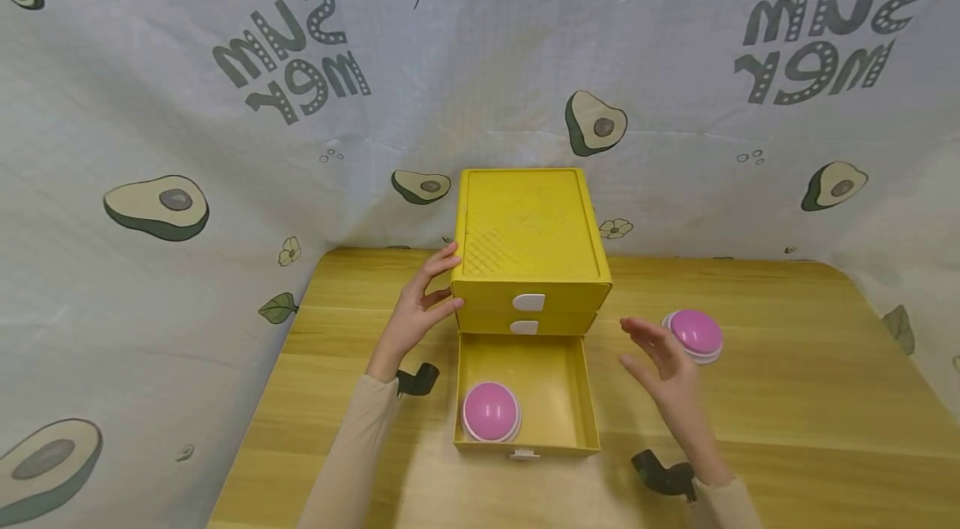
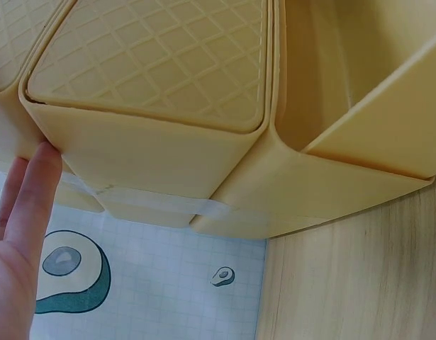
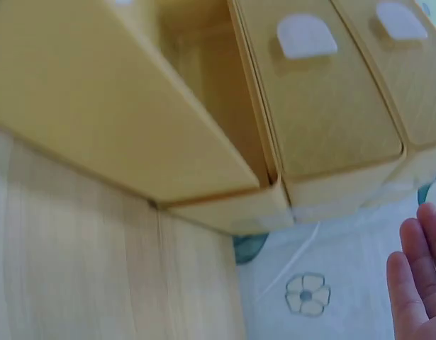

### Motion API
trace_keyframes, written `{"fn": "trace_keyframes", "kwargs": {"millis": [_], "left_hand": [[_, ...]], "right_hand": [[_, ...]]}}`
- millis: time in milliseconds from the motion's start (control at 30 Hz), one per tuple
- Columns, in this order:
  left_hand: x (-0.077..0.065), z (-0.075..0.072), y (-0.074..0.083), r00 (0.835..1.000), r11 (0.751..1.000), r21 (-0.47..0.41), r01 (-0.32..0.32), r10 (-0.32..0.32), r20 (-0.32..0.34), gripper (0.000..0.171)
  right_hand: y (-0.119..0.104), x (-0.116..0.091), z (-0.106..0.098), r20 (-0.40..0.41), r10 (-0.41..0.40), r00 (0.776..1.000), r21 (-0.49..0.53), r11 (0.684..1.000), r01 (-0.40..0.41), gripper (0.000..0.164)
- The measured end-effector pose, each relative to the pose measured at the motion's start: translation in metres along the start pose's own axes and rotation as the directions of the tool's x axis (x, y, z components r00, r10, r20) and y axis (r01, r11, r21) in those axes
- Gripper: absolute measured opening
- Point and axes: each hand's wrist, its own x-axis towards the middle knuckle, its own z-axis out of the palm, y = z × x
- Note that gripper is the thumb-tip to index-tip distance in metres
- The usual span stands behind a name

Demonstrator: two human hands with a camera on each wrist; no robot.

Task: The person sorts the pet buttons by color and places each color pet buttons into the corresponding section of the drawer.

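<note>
A yellow three-drawer box (image 1: 532, 221) stands on the table with its bottom drawer (image 1: 558, 396) pulled out. Inside that drawer, at the front left, lies a round pink dome with a white rim (image 1: 491, 411). My left hand (image 1: 408, 316) touches the box's left side with extended fingers, and in the left wrist view its fingertips (image 2: 46, 159) meet the side wall. To the right of the box, my right hand (image 1: 667, 375) is held apart from it with relaxed fingers and nothing in them. A second pink dome (image 1: 696, 333) sits on the table just beyond that hand.
White handles (image 1: 528, 302) mark the two upper drawers, which are pushed in. The wooden table (image 1: 787, 396) runs back to a white cloth (image 1: 480, 54) printed with avocados. Black wrist mounts (image 1: 663, 475) show at both sleeves.
</note>
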Motion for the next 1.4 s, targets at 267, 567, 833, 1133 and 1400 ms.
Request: {"fn": "trace_keyframes", "kwargs": {"millis": [267,567,833,1133,1400], "left_hand": [[0.0,0.0,0.001,1.0,1.0,0.0,-0.002,0.002,0.001,0.051],[0.0,-0.002,-0.01,1.0,1.0,-0.004,-0.002,0.002,-0.001,0.053],[0.0,-0.005,-0.028,1.0,1.0,-0.007,0.003,-0.003,-0.004,0.058],[-0.002,-0.004,-0.03,1.0,1.0,-0.008,-0.007,0.007,-0.006,0.058],[-0.002,-0.004,-0.03,1.0,1.0,-0.011,-0.005,0.005,-0.005,0.058]], "right_hand": [[0.004,0.003,-0.022,-0.099,0.076,0.992,-0.116,0.989,-0.087,0.048],[0.013,0.008,-0.049,-0.106,0.113,0.988,-0.184,0.974,-0.131,0.058],[0.019,0.011,-0.072,-0.059,0.136,0.989,-0.214,0.966,-0.146,0.062],[0.028,0.012,-0.093,-0.036,0.208,0.978,-0.193,0.958,-0.211,0.067],[0.036,0.009,-0.104,-0.06,0.188,0.98,-0.198,0.96,-0.196,0.068]]}}
